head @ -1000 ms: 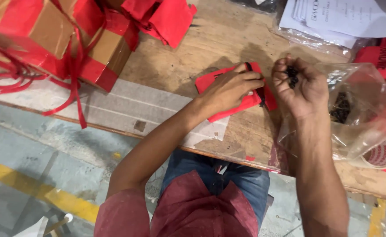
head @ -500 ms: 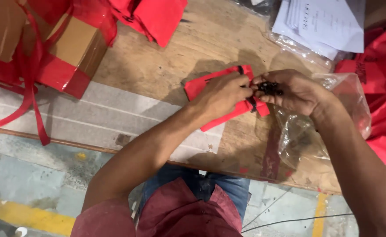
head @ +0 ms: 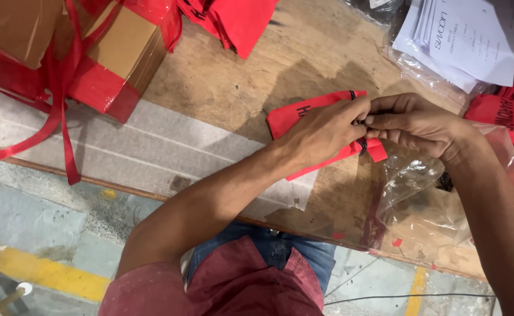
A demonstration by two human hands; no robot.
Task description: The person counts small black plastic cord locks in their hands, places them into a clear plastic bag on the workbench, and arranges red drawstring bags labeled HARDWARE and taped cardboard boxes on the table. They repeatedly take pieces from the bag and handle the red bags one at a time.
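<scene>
A small red cloth pouch [head: 295,114] with black print lies on the wooden table [head: 228,76]. My left hand [head: 321,133] rests on top of it and pinches its black drawstring cord at the pouch's right end. My right hand [head: 415,123] meets the left one there, fingertips closed on the same small black cord piece [head: 362,143]. Both hands touch each other above the pouch's edge. Part of the pouch is hidden under my left hand.
A clear plastic bag [head: 426,193] with small dark parts lies under my right wrist. Cardboard boxes wrapped in red tape [head: 99,64] sit at the far left, more red pouches [head: 233,20] at the top and right [head: 505,114], and white printed sheets [head: 467,35] at top right.
My right hand left the plastic bag and came to the pouch, joining my left hand on the cord. The view shifted closer and slightly right.
</scene>
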